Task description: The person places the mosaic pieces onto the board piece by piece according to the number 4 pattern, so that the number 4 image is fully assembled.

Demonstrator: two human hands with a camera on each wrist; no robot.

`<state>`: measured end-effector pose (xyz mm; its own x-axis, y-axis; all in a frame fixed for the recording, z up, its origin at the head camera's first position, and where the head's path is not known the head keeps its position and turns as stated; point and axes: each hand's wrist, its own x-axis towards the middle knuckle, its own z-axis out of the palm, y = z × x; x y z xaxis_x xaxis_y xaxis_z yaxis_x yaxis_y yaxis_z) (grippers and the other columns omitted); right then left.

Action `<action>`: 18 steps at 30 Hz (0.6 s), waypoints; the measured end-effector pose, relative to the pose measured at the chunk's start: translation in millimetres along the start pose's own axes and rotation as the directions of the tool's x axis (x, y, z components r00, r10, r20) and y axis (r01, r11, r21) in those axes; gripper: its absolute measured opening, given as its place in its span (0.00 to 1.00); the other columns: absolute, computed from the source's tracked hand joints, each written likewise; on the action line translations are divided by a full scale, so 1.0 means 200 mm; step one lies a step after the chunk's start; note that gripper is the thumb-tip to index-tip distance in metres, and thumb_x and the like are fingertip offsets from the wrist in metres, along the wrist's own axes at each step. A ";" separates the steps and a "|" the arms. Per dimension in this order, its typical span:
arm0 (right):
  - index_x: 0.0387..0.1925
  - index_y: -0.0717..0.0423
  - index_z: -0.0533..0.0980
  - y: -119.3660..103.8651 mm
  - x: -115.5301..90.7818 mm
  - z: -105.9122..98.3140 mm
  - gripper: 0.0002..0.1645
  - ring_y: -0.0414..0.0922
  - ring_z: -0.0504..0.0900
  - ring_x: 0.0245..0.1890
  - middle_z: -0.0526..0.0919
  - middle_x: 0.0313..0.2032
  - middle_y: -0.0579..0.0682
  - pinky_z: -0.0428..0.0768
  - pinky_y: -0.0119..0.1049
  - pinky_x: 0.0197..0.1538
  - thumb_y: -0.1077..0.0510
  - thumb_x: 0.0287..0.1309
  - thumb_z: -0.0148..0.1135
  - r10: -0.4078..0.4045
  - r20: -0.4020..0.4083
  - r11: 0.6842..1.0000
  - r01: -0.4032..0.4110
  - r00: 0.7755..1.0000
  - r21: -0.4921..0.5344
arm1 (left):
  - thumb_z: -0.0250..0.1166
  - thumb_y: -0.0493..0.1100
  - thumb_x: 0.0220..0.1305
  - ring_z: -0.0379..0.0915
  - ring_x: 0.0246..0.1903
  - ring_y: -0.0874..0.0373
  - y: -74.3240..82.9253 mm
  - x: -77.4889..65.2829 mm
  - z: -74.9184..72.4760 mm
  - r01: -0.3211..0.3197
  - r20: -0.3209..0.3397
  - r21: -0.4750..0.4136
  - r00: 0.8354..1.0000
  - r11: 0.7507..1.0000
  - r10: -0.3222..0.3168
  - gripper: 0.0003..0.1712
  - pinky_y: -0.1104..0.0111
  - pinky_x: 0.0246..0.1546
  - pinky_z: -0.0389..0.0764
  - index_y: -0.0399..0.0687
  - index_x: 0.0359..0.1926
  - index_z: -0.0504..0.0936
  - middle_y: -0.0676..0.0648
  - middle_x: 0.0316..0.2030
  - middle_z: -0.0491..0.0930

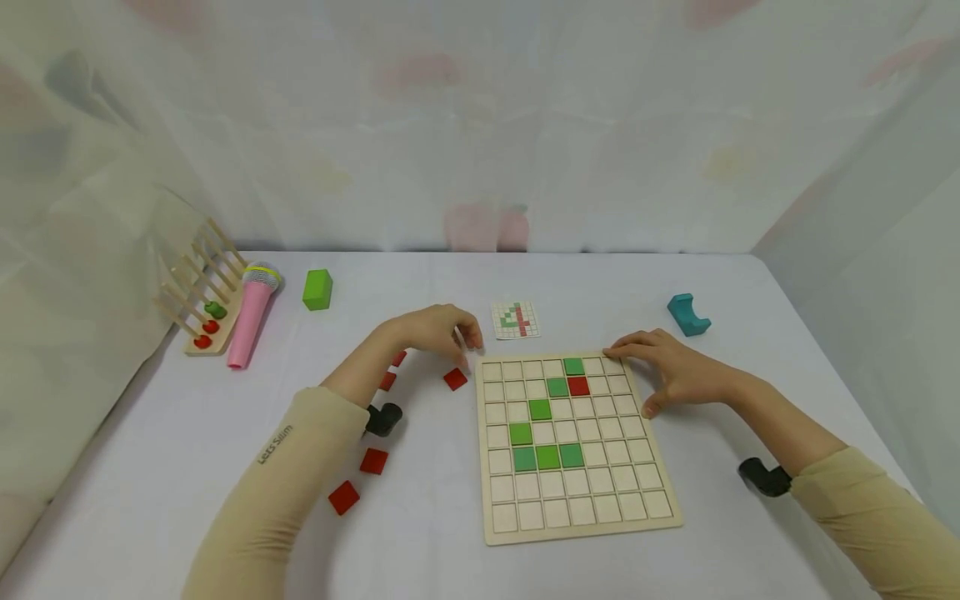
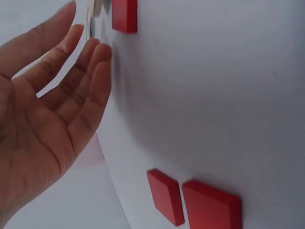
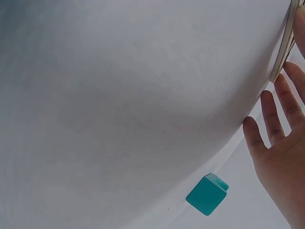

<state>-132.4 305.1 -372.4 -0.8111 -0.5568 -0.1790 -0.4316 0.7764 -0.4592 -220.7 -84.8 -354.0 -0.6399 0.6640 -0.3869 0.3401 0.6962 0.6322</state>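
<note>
A wooden grid board (image 1: 557,515) lies on the white table, with several green tiles (image 1: 540,409) and one red tile (image 1: 578,386) in its squares. Just off its upper left corner is a loose red tile (image 1: 455,379). My left hand (image 1: 438,329) hovers close above that tile, fingers loosely bent and nothing between them; the left wrist view shows its palm (image 2: 43,114). At the board's upper right corner, my right hand (image 1: 678,371) rests against the edge, fingertips on the corner and thumb lower along the side.
Several more red tiles (image 1: 344,497) lie beside and under my left forearm. Behind the board is a small pattern card (image 1: 515,320). A teal arch block (image 1: 687,315) stands at right; a green block (image 1: 318,289), pink microphone (image 1: 251,321) and peg rack (image 1: 197,348) are at left.
</note>
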 end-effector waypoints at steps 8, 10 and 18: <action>0.68 0.49 0.69 0.00 0.00 0.00 0.57 0.55 0.64 0.64 0.70 0.65 0.55 0.68 0.60 0.62 0.43 0.31 0.82 -0.001 -0.001 1.000 0.001 1.000 0.003 | 0.74 0.33 0.49 0.70 0.48 0.53 -0.07 -0.01 0.00 0.034 0.107 -0.022 0.994 0.999 -0.032 0.25 0.69 0.46 0.76 0.49 0.50 0.78 0.47 0.51 0.76; 0.68 0.49 0.69 0.00 0.00 0.00 0.57 0.55 0.64 0.64 0.70 0.65 0.55 0.68 0.60 0.61 0.43 0.31 0.82 -0.002 -0.001 1.000 0.002 1.000 0.004 | 0.75 0.33 0.49 0.69 0.49 0.54 -0.07 -0.01 0.00 0.039 0.119 -0.012 0.992 0.999 -0.037 0.26 0.68 0.47 0.75 0.52 0.49 0.78 0.48 0.51 0.75; 0.68 0.49 0.69 -0.01 0.00 0.00 0.57 0.56 0.63 0.64 0.70 0.65 0.55 0.67 0.60 0.61 0.44 0.31 0.82 0.007 0.002 1.000 -0.007 1.000 0.011 | 0.75 0.33 0.49 0.65 0.53 0.53 -0.09 -0.02 0.01 0.022 0.154 0.009 0.988 1.000 -0.023 0.23 0.67 0.50 0.76 0.55 0.46 0.81 0.49 0.53 0.69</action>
<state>-131.2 304.3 -371.1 -0.8133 -0.5519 -0.1843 -0.4212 0.7769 -0.4679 -223.0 -99.0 -364.5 -0.5340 0.6820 -0.4997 0.3327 0.7129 0.6173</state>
